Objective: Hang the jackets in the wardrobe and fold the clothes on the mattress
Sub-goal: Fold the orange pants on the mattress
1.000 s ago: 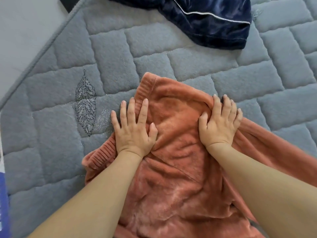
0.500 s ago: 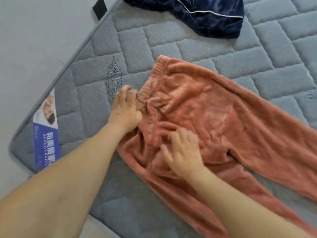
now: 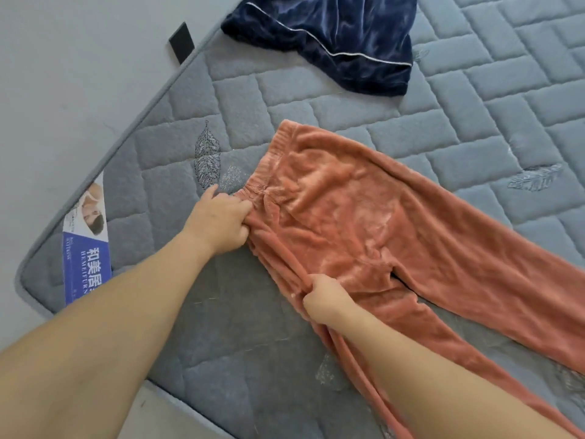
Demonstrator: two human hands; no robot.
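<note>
Orange fleece trousers (image 3: 373, 217) lie spread on the grey quilted mattress (image 3: 316, 103), waistband to the left, both legs running off to the lower right. My left hand (image 3: 221, 221) grips the near end of the waistband, fingers curled into the fabric. My right hand (image 3: 323, 297) pinches the near edge of the closer leg, just left of the crotch. A dark blue velvet garment (image 3: 338, 36) with white piping lies crumpled at the top of the mattress.
The mattress corner with a blue and white label (image 3: 87, 245) is at the left. Bare grey floor (image 3: 63, 90) lies beyond the mattress edge. A small black tab (image 3: 182, 42) sits at the upper edge.
Both hands left the flat press on the trousers. The left hand moved to the waistband and closed on it; the right slid down to pinch the near leg's edge. The view pulled back.
</note>
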